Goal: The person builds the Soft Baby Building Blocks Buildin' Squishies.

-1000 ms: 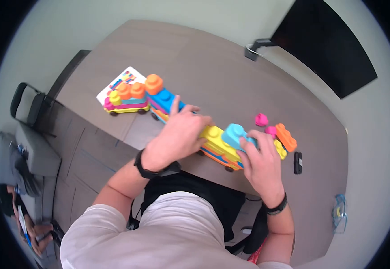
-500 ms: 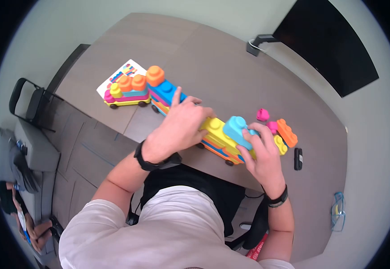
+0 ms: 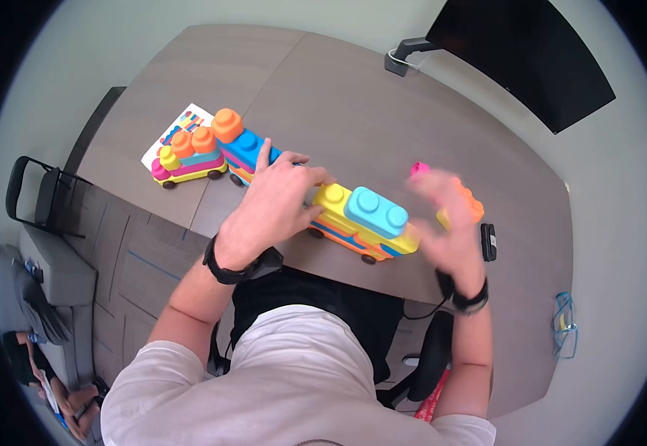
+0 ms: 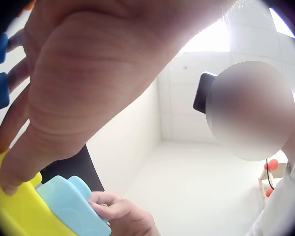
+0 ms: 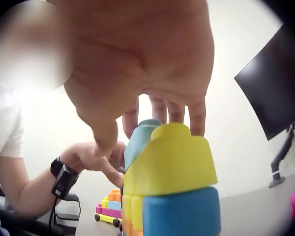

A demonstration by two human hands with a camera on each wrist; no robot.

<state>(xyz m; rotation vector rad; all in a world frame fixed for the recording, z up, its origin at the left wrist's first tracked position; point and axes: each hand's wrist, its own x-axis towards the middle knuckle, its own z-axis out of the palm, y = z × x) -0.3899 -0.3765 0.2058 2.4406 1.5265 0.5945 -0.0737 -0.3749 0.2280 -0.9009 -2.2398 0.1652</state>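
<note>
A toy block train of wheeled cars stands along the near part of the table. My left hand (image 3: 273,199) grips the left end of the yellow block (image 3: 333,195) on the rightmost car, thumb (image 4: 18,169) on its near side. A light-blue two-stud block (image 3: 377,209) sits on top of that yellow layer. Just beyond the car's right end my right hand (image 3: 453,230), blurred, has its fingers spread and holds nothing. Left of my left hand are the blue-topped car (image 3: 248,143) with an orange block (image 3: 227,125) and a smaller yellow-based car (image 3: 190,174).
Partly behind my right hand lie loose blocks, among them a pink one (image 3: 419,170) and an orange one (image 3: 469,199). A small black object (image 3: 489,242) and clear blue-rimmed glasses (image 3: 564,325) are farther right. A printed card (image 3: 190,119) lies at left; a monitor (image 3: 520,59) overhangs the back.
My right hand has let go of the light-blue block and moved right, its fingers opening. The light-blue block now lies flat on the yellow layer. My left hand keeps its grip.
</note>
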